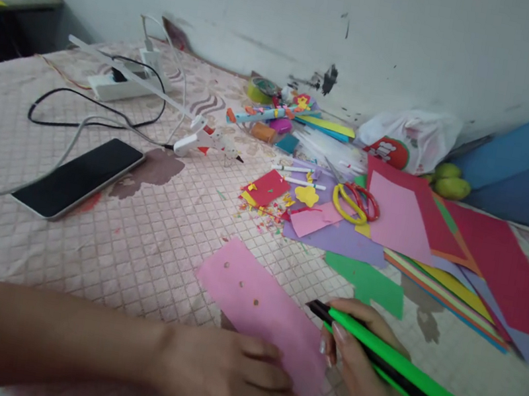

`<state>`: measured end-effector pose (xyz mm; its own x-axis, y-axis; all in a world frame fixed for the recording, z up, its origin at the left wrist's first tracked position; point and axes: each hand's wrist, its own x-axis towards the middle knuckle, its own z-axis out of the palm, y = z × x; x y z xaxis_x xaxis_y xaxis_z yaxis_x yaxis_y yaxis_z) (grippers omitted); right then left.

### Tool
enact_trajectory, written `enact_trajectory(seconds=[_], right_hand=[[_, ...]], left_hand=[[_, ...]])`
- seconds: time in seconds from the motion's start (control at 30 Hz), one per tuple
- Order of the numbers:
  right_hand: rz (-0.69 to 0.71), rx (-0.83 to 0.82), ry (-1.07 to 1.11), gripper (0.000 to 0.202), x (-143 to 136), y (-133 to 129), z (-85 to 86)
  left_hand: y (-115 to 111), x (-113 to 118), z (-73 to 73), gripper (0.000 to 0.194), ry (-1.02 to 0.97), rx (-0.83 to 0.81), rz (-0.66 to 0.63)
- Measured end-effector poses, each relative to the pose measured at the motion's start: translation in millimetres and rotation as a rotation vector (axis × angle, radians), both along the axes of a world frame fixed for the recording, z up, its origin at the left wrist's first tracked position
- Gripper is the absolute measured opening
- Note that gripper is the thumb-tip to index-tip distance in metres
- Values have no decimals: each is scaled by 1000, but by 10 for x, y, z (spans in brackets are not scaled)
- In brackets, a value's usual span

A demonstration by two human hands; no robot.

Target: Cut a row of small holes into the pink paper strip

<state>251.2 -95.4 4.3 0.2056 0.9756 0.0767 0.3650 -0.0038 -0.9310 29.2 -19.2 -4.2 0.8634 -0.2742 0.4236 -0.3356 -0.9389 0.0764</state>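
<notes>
A strip of pink paper (274, 293) lies slanted on the tablecloth, with three small round brownish spots, holes or marks, near its far left end. My left hand (235, 381) rests palm down over the strip's near edge, fingers slightly bent and lying on it; its thumb is hidden. In my right hand (363, 367) is a long green-and-black striped, pencil-like stick (420, 383), gripped between thumb and fingers. Its dark tip points left, close above the strip's right edge; whether it touches cannot be made out.
Red-and-yellow scissors (357, 202), paper scraps (266, 188) and coloured sheets (500, 262) lie beyond and right. To the left are a phone (82, 176), a glue gun (198, 137), cables and a power strip (121, 85). A plastic bag (414, 138) and green fruits (450, 184) sit near the wall.
</notes>
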Motion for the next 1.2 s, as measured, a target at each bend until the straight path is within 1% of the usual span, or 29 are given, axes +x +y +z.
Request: enact_trajectory(seconds=[0.2, 0.3, 0.43, 0.67, 0.77, 0.9, 0.93, 1.0, 1.03, 1.07, 1.1, 1.17, 1.2], right_hand=[[15, -14, -2, 14, -4, 19, -1], [21, 0, -35, 14, -32, 46, 26], [81, 57, -76, 14, -58, 104, 24], [150, 110, -164, 30, -62, 167, -11], [87, 91, -156, 29, -52, 161, -20], [-44, 40, 14, 27, 56, 201, -92], [-29, 22, 37, 27, 102, 234, -108], [-28, 44, -13, 26, 207, 327, -124], [-49, 63, -42, 25, 262, 381, -121], [-121, 96, -61, 23, 313, 435, -113], [-164, 126, -68, 22, 359, 484, -102], [-198, 178, -8, 22, 417, 559, -82], [-178, 182, 3, 22, 426, 585, -77]], left_hand=[[16, -8, 0, 38, 1, -14, -49], [18, -13, 2, 36, 7, -23, -46], [36, -16, 14, 35, 20, -33, -19], [52, -15, 33, 32, 37, -51, -6], [52, -23, 42, 30, 31, -45, 9], [49, -33, 37, 30, 20, -47, 27], [47, -35, 34, 31, 20, -47, 27], [43, -38, 29, 33, 22, -47, 31], [40, -38, 28, 33, 28, -46, 41], [38, -38, 28, 33, 32, -47, 51], [36, -37, 29, 33, 36, -50, 62], [33, -35, 32, 33, 44, -54, 79], [33, -33, 34, 33, 45, -59, 78]])
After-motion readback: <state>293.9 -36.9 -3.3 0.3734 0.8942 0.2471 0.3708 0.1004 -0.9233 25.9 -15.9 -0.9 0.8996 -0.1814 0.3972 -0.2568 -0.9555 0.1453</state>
